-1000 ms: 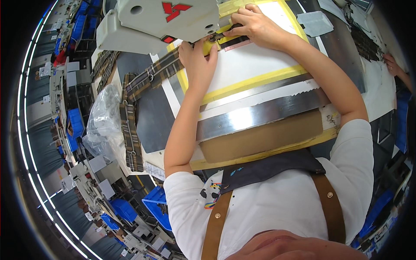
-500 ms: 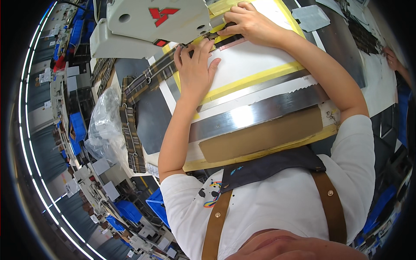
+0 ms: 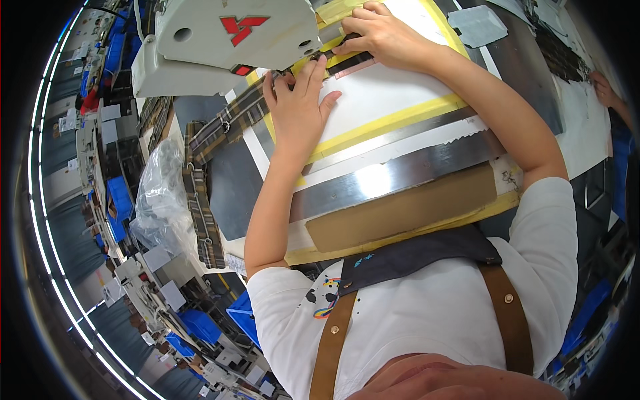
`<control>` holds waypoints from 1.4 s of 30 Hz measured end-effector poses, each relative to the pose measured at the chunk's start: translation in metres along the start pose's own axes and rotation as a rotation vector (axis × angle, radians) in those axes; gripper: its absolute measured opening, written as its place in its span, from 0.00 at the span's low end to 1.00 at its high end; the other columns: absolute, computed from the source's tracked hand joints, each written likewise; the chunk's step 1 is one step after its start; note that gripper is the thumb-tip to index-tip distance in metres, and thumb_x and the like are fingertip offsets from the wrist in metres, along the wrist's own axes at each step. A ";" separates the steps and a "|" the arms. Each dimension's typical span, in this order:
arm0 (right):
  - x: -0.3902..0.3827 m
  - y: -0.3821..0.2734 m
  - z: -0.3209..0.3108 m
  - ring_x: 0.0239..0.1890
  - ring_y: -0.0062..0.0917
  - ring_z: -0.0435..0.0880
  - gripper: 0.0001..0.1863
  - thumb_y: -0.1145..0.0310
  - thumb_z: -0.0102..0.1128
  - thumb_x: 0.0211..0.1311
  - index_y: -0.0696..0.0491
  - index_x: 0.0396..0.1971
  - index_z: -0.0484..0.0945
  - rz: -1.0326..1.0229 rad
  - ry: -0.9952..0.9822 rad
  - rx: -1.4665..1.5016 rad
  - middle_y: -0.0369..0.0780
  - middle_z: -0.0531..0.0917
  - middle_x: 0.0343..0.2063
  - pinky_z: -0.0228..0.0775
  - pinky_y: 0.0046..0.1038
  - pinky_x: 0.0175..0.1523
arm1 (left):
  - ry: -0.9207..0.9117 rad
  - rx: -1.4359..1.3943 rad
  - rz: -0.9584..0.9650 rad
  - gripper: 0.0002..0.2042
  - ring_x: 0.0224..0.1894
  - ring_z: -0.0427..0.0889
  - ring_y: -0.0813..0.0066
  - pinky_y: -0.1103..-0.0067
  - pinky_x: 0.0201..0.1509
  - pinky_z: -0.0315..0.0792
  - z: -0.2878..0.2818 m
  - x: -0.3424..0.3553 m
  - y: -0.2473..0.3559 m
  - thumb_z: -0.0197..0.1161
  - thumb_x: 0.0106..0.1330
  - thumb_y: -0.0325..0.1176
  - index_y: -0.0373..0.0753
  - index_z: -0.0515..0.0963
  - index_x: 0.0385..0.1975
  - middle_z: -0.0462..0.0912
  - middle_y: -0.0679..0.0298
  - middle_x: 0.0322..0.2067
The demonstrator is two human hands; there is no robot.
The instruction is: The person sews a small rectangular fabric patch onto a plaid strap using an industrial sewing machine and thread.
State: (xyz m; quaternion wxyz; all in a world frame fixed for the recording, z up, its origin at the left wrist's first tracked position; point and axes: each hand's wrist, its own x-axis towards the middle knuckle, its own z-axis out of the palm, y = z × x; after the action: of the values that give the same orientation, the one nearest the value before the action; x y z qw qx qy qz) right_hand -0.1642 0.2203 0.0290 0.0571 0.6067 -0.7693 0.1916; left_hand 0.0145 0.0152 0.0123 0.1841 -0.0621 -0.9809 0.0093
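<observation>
A plaid strap (image 3: 241,115) with metal rings runs up from the left to the work spot beside the white sewing machine head (image 3: 200,67). My left hand (image 3: 298,117) lies over the strap, fingers stretched forward onto it and thumb spread apart. Farther right, my right hand (image 3: 383,41) is closed in a pinch on the dark end of the strap, close to the machine. A dark strip with a pinkish edge (image 3: 355,69) shows just below those fingers. The sewing point itself is hidden by the machine head and my fingers.
Yellow tape borders the white work sheet (image 3: 393,97). A metal bar (image 3: 400,170) crosses in front of me. The strap's tail (image 3: 203,220) hangs at the left by a clear plastic bag (image 3: 160,193). Another person's hand (image 3: 603,90) shows at far right.
The machine head appears slightly farther left and lower in the picture. My left fingertips have shifted a little on the strap; my right hand stays nearly in place.
</observation>
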 end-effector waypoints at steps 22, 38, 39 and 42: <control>-0.007 0.001 -0.011 0.58 0.42 0.79 0.10 0.69 0.67 0.67 0.50 0.46 0.88 0.317 0.007 0.426 0.42 0.84 0.51 0.72 0.38 0.62 | 0.003 0.129 -0.060 0.29 0.54 0.73 0.52 0.54 0.68 0.62 -0.002 0.006 0.021 0.68 0.68 0.52 0.45 0.79 0.65 0.78 0.67 0.58; 0.006 0.007 0.004 0.24 0.25 0.86 0.07 0.76 0.61 0.63 0.59 0.39 0.83 0.425 0.122 0.302 0.40 0.86 0.25 0.77 0.26 0.31 | 0.072 0.185 -0.047 0.32 0.51 0.73 0.58 0.56 0.71 0.65 0.000 0.004 0.022 0.70 0.63 0.55 0.42 0.78 0.63 0.77 0.66 0.53; 0.008 0.007 -0.001 0.24 0.23 0.85 0.07 0.76 0.60 0.63 0.60 0.38 0.83 0.492 0.067 0.335 0.39 0.85 0.24 0.77 0.26 0.30 | 0.037 0.176 -0.061 0.31 0.53 0.74 0.58 0.55 0.71 0.64 -0.001 0.004 0.022 0.68 0.66 0.55 0.44 0.78 0.65 0.78 0.67 0.56; 0.010 0.012 -0.002 0.30 0.29 0.87 0.09 0.73 0.60 0.60 0.56 0.39 0.85 0.588 -0.002 0.388 0.39 0.87 0.26 0.76 0.30 0.42 | 0.004 0.168 -0.077 0.30 0.55 0.75 0.58 0.53 0.72 0.64 -0.001 0.005 0.023 0.66 0.68 0.55 0.46 0.78 0.66 0.78 0.68 0.58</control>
State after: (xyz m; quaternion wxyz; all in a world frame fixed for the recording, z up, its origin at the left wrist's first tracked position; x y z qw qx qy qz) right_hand -0.1788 0.2144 0.0309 -0.1174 0.3589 -0.8606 0.3418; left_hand 0.0129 0.0388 0.0136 0.1906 -0.0086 -0.9780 0.0843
